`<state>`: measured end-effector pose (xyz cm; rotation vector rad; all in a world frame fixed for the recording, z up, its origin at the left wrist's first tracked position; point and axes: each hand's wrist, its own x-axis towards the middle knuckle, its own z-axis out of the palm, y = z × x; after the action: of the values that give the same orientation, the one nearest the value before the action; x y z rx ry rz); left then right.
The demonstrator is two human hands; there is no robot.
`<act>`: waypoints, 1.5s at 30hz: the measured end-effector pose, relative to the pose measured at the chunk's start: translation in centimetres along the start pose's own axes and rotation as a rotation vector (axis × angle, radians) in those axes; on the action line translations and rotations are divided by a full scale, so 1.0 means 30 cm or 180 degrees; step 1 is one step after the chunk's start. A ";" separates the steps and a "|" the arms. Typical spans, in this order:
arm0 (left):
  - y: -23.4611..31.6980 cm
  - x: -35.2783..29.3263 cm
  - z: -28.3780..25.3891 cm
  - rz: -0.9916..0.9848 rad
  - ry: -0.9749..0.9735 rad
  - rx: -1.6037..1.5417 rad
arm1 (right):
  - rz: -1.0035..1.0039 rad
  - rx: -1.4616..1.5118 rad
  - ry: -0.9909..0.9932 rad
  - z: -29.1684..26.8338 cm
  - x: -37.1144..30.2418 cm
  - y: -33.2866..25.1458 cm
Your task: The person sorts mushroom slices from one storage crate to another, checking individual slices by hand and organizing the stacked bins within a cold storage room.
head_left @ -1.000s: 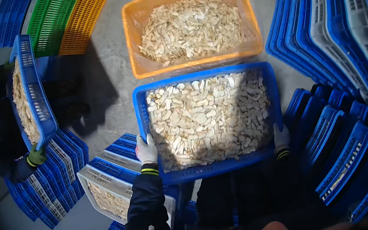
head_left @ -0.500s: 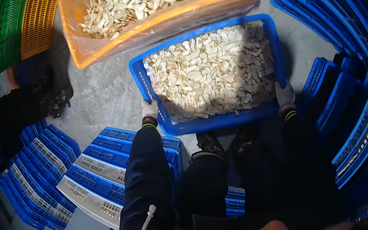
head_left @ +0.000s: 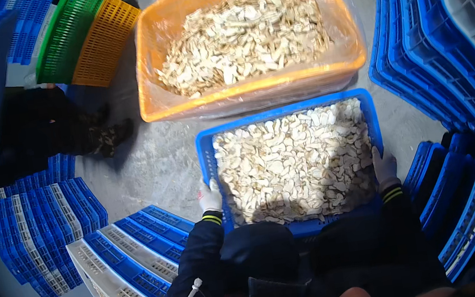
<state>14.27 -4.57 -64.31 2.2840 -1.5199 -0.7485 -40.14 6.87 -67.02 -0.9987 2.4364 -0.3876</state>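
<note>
A blue plastic crate full of pale, thin-cut slices, too small to name for sure, is in front of my knees. On its left side, my left hand in a white glove grips the wall near the rim. Opposite, my gloved right hand holds the right side, its fingers partly hidden by the crate. Just beyond the crate stands a large orange tub, lined with clear plastic film and heaped with similar pale slices.
Stacks of blue crates rise at the right and lower left; a blue-and-white stack is close to my left arm. Green and orange crates stand upper left. Beside them a person in dark clothes has a blue crate.
The view has shifted, showing more of the orange tub. My knees now meet the blue crate's near edge, where my shoes showed before. Both hands keep their hold on its sides.
</note>
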 end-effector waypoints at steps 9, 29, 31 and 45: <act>0.005 0.041 -0.031 0.0224 0.0157 0.0641 | 0.0510 0.1026 -0.0674 -0.041 -0.004 -0.062; -0.041 0.040 -0.001 0.0359 -0.0056 0.0813 | -0.0040 0.1292 0.0124 -0.002 -0.062 0.017; -0.092 0.050 0.093 0.0355 -0.0372 0.1395 | -0.0223 0.0324 0.0201 0.161 -0.020 0.229; -0.002 0.095 -0.048 0.0565 -0.0017 0.0594 | 0.0387 0.0860 -0.0025 0.000 0.006 -0.009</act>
<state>16.03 -7.23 -63.90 2.2359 -1.8354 -0.5867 -40.09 6.56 -66.97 -0.7318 2.3442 -0.6483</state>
